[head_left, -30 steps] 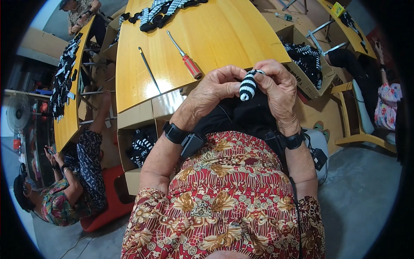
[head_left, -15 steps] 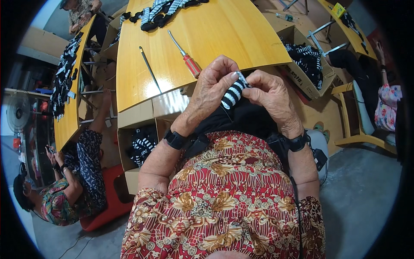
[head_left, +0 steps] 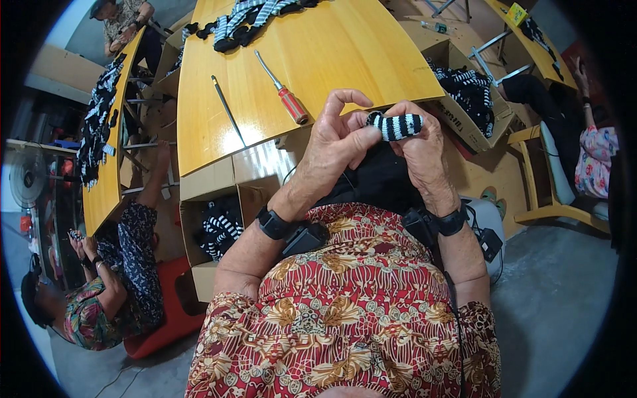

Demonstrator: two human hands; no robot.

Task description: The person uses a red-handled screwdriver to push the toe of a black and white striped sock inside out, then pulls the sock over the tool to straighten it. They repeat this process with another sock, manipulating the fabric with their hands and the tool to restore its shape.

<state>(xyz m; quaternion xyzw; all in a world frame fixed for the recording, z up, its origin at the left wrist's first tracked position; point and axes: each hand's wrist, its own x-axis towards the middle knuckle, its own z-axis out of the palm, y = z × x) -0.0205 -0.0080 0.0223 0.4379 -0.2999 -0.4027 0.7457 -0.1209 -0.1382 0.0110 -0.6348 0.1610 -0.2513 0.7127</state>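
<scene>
Above my lap I hold a small black-and-white striped knitted tube (head_left: 397, 127), which lies sideways with its rounded end to the right. My left hand (head_left: 342, 136) has its thumb against the tube's left end, its index finger arched above. My right hand (head_left: 424, 147) is closed round the tube from behind and below, several of its fingers hidden by the knit. Just beyond my hands, on the yellow table (head_left: 345, 60), lie a screwdriver (head_left: 290, 105) with a red handle and a thin dark rod (head_left: 228, 111) like a pencil.
Striped knitted pieces (head_left: 242, 26) are heaped at the table's far end. Cardboard boxes with more knits stand at left (head_left: 192, 229) and right (head_left: 494, 136). A person (head_left: 113, 285) sits at a side table on the left; another person (head_left: 597, 156) is at the right.
The striped tube has turned from hanging down toward my lap to lying sideways, pointing right. My right hand has come round it, and my left index finger has lifted.
</scene>
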